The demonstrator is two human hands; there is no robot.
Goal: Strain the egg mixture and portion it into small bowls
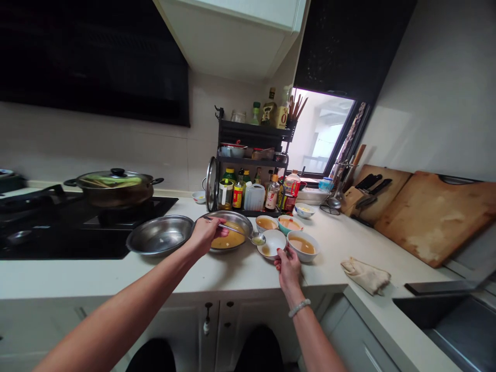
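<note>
My left hand is closed around the handle of a metal soup spoon. The spoon's bowl holds a little yellowish liquid and hovers over the left rim of a small white bowl. Some brownish liquid lies at the bottom of that bowl. With thumb and fingers, my right hand grips its near right rim. Under my left hand stands a steel basin of yellow-brown broth. Beside the white bowl are a bowl of broth to the right and two more filled bowls behind.
An empty steel basin sits at left, near a lidded pot on the stove. Behind the bowls rises a black rack of bottles. To the right are a folded cloth, cutting boards, a knife block and a sink.
</note>
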